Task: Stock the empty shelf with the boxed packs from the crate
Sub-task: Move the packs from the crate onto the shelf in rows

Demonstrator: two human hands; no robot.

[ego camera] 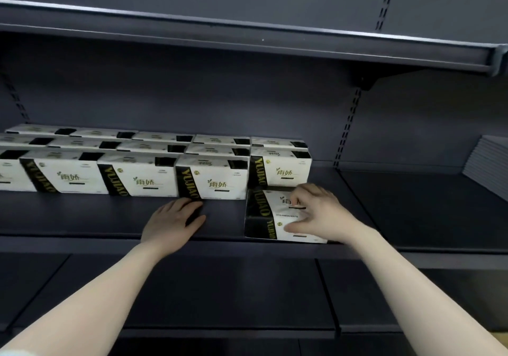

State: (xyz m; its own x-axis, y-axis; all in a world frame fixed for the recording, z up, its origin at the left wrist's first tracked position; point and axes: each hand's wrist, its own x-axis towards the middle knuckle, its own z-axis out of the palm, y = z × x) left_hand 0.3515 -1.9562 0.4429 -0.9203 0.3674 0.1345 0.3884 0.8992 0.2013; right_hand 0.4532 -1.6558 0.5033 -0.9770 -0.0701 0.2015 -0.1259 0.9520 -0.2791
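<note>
1. Boxed packs (137,175) fill the left and middle of the shelf (412,207) in tidy rows running front to back, each white with a black band at its left end, printed faces turned outward so the label reads from the aisle.
2. One more pack (264,215) sits apart from the rows, near the front edge of the shelf, just in front of the rightmost standing pack (280,170). It leans back with its top face showing, so it is not yet squared up.
3. The right hand (316,212) is on this loose pack, fingers curled over its upper right part and thumb low on its front face. The grip looks light, more a steadying hold than a firm clasp.
4. The left hand (173,221) lies flat and spread on the bare shelf, fingertips touching the foot of the front-row pack (217,181). It holds nothing; it probably braces the row so it does not slide.
5. Judging by the layout, the loose pack likely needs standing upright and pushing in line with the front row.
6. The crate is not visible, so how many packs remain cannot be told.
7. Stacked grey sheets (489,157) rest at the far right of the shelf, well apart from the packs.
</note>
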